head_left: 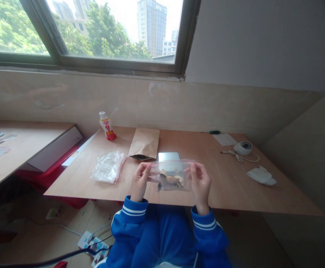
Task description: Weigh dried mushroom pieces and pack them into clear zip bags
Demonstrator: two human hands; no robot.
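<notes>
A clear zip-seal bag (171,189) with a red-edged top is pinched at its sides by the left hand (140,181) and right hand (200,182). A tan-and-grey animal figurine (170,181) is enclosed between them, above a wooden table (229,186).

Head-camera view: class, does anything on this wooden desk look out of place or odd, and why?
The clear plastic bag lies crumpled on the desk, looking untidy beside the flat kraft paper envelope.

Plywood desk (229,186): white-capped drink bottle (107,126) upright near wall; kraft paper envelope (144,143) lying flat; crumpled clear plastic bag (108,167) beside it; white corded device (242,147) far right; white tissue (261,175) nearby.
</notes>
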